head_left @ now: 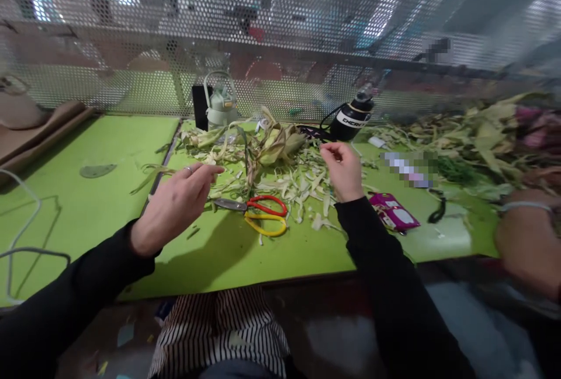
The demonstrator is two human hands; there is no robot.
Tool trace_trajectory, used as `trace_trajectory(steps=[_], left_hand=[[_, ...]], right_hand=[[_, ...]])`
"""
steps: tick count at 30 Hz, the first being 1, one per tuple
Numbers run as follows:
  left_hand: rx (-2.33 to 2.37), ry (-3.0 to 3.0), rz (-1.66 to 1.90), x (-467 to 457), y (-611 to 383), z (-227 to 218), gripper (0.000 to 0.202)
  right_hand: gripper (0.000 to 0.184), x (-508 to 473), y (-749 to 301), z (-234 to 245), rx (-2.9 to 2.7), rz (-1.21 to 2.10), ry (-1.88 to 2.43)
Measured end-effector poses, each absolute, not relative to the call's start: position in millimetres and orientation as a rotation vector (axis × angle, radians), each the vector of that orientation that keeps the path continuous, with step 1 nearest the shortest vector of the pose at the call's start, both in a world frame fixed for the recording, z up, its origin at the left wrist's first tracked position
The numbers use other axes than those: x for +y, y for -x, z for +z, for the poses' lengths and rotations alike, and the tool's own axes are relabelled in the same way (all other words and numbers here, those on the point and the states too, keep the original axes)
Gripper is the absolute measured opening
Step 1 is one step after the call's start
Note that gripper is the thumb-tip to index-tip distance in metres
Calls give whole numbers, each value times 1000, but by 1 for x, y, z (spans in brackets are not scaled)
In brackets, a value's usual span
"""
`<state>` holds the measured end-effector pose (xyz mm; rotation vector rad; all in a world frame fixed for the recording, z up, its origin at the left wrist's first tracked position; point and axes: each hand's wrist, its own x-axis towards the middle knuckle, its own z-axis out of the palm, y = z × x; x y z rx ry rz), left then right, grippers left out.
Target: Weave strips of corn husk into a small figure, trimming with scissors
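My left hand (182, 198), with a ring on one finger, hovers over the table left of the scissors, its fingers loosely stretched to the right and apart from them. My right hand (344, 171) is raised above the scraps, thumb and fingertips pinched together; whatever is between them is too small to make out. Between my hands lies a bundle of pale, husk-like leaves (276, 145) with brownish edges. Strip-like leaf scraps (302, 186) are strewn around it. Scissors (267, 207) with one red and one yellow handle rest in front of the bundle.
A pale green bottle (221, 107) and a black bottle (350, 122) stand at the back by a perforated metal screen (272, 23). A purple packet (394, 211) lies right of my forearm. More leaves (486, 134) are heaped at right, near another person's arm (530, 239). A cable (33, 215) crosses the left side.
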<state>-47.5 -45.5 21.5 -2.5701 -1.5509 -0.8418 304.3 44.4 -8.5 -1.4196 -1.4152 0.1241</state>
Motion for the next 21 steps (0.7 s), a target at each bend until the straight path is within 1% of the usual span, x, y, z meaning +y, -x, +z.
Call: trace_trajectory(steps=[3,8,10,12,13,14,18,20,21], left_hand=[[-1552,2585,-831,-36,45,30,35],[-1700,2549,-691,-17,56,34,33],[-1735,2559,-657,-13,57,33,33],[-1737,2621,-650,-9,53,31,34],[-1724,2670,-660,-7,50,31,34],[-1703,2732,-683,-4,44,30,34],[-1592,3040,-798,24,4,23,28],[-1668,3057,-939,47,-25,16,32],[-1730,3007,-1044,60,-39,12,38]], right_hand=[[19,55,-313,-11,-1481,169,1470],[13,80,-309,-23,-1685,260,1544],[20,91,-300,-30,-1768,280,1548],[35,102,-288,-36,-1840,277,1537],[39,106,-282,-38,-1867,267,1531],[39,110,-277,-40,-1888,255,1525],[28,122,-263,-43,-1941,200,1510],[29,123,-259,-44,-1964,165,1502],[32,122,-258,-45,-1976,145,1497]])
